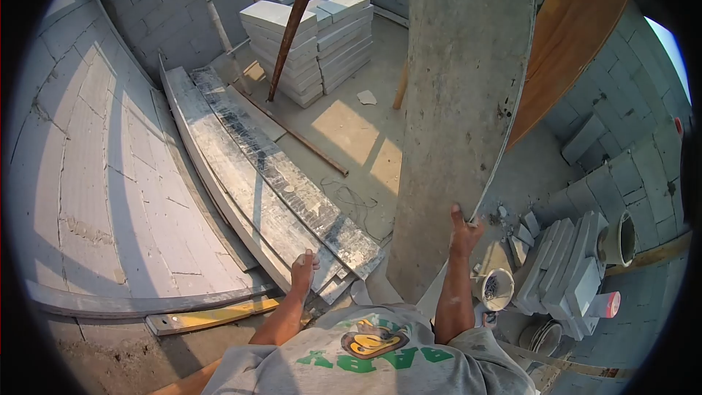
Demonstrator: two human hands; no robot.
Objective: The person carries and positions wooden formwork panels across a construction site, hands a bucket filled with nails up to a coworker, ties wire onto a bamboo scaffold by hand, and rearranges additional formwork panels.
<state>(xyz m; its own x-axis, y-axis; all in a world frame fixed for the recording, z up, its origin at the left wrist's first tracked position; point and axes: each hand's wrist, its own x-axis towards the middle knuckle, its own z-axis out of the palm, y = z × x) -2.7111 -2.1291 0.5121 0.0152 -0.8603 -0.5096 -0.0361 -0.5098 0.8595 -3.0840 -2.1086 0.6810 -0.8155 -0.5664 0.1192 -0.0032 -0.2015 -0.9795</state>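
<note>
A long grey board (464, 102) stands upright on the right of centre, its top beyond the upper edge of the view. My right hand (465, 232) grips its right edge near the lower part, thumb on the face. To the left, my left hand (304, 271) is raised with its fingers curled, over the near end of the long whitish planks (248, 190). Whether it touches them or holds anything is too unclear to tell. The planks lie side by side along the left wall.
Stacked pale blocks (311, 44) stand at the back behind a leaning rusty pole (296, 25). An orange-brown panel (567, 44) leans behind the board. More blocks (556, 263), a bucket (618, 238) and a small pail (497, 289) are at right. A yellow level (219, 314) lies lower left.
</note>
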